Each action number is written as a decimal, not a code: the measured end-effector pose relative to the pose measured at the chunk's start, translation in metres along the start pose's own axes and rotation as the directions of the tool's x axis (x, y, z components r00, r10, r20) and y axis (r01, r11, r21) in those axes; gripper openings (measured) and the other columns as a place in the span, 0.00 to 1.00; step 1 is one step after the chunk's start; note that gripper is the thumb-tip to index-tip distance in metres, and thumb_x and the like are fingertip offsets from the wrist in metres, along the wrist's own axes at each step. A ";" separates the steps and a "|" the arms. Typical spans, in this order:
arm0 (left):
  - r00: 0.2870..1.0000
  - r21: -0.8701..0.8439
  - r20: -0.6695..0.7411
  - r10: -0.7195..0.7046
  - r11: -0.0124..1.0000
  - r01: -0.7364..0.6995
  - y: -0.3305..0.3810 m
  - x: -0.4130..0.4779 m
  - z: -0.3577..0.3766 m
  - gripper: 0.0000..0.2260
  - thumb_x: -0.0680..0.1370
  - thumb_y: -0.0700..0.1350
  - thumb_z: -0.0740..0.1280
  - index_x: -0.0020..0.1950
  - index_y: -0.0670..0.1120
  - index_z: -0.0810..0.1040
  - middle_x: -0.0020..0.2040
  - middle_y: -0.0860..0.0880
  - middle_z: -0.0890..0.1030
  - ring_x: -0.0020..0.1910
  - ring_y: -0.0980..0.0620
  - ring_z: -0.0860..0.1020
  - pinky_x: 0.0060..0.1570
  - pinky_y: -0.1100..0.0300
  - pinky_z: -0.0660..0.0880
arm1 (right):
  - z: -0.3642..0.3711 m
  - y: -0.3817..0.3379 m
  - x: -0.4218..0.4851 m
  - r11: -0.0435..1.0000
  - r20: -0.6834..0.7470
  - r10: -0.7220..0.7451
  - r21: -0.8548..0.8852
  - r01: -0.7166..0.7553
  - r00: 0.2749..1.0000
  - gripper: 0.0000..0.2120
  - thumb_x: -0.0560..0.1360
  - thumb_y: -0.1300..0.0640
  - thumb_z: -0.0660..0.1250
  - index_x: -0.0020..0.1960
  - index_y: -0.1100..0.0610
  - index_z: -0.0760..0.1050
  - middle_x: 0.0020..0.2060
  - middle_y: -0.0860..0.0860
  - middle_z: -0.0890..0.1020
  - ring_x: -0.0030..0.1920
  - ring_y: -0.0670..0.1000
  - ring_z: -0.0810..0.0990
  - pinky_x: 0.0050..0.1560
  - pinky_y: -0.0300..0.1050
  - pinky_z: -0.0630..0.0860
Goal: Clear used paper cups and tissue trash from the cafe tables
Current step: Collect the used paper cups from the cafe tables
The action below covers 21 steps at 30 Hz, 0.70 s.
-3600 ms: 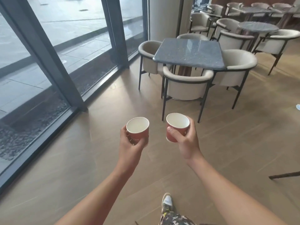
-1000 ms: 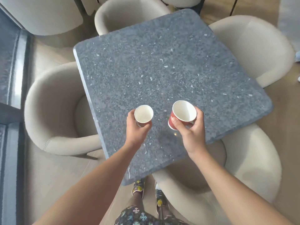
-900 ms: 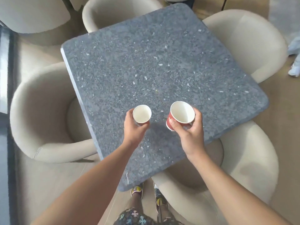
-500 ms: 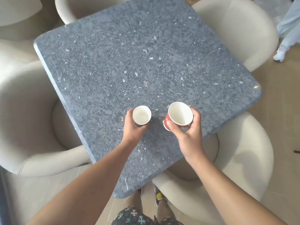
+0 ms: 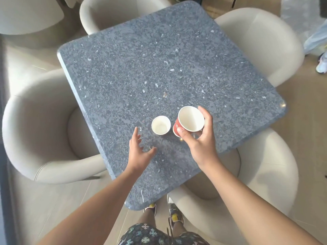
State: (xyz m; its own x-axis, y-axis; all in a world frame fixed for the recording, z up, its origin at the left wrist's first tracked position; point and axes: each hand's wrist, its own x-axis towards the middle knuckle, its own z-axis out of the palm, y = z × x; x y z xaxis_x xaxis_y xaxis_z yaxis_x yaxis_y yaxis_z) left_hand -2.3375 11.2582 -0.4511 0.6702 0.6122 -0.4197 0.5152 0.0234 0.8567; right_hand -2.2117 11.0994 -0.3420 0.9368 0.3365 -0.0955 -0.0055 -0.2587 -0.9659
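Note:
A small paper cup [image 5: 161, 125], white inside and empty, stands upright on the grey speckled table [image 5: 159, 64] near its front part. My left hand [image 5: 138, 152] hovers just to the cup's near left with fingers spread and holds nothing. My right hand [image 5: 200, 138] grips a second cup [image 5: 189, 121], red outside and white inside, tilted slightly and held just right of the standing cup. Whether the red cup touches the table cannot be told.
Cream tub chairs surround the table: one at the left [image 5: 39, 124], one at the far side [image 5: 106, 11], one at the right rear [image 5: 261, 41] and one at the near right [image 5: 256, 174]. Another person's leg and shoe [image 5: 321, 55] show at the right edge.
My left hand has set its cup on the table and let go, drawing back toward me with open fingers. My right hand still holds the red cup.

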 end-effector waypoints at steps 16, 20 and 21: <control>0.996 -0.104 -0.088 -0.015 0.995 0.005 -0.013 -0.005 -0.029 0.48 0.74 0.42 0.79 0.84 0.55 0.52 0.74 0.47 0.67 0.71 0.52 0.70 0.69 0.55 0.70 | 0.078 0.031 0.042 0.900 0.263 -0.046 -0.408 0.154 0.964 0.41 0.71 0.55 0.79 0.78 0.55 0.63 0.70 0.56 0.70 0.69 0.57 0.70 0.69 0.55 0.69; 0.996 -0.106 -0.093 -0.006 0.994 -0.004 -0.010 -0.001 -0.032 0.47 0.74 0.40 0.78 0.84 0.56 0.52 0.74 0.47 0.68 0.72 0.51 0.70 0.68 0.55 0.71 | 0.080 0.038 0.038 0.881 0.244 -0.056 -0.445 0.163 0.968 0.39 0.72 0.53 0.76 0.78 0.57 0.63 0.70 0.57 0.71 0.69 0.58 0.70 0.68 0.57 0.70; 0.996 -0.103 -0.090 -0.001 0.995 -0.008 -0.010 0.001 -0.033 0.47 0.74 0.40 0.78 0.84 0.56 0.52 0.75 0.47 0.68 0.72 0.51 0.70 0.67 0.56 0.71 | 0.081 0.040 0.038 0.873 0.238 -0.058 -0.459 0.165 0.970 0.40 0.72 0.52 0.76 0.78 0.57 0.63 0.70 0.57 0.71 0.69 0.58 0.71 0.68 0.57 0.70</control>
State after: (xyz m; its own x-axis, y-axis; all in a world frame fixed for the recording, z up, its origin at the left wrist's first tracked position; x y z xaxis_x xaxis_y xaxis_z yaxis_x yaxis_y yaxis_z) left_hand -2.3594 11.2841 -0.4499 0.6184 0.6811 -0.3921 0.4524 0.0995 0.8863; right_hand -2.2050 11.1753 -0.4039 0.8255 0.5566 -0.0936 0.3104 -0.5862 -0.7483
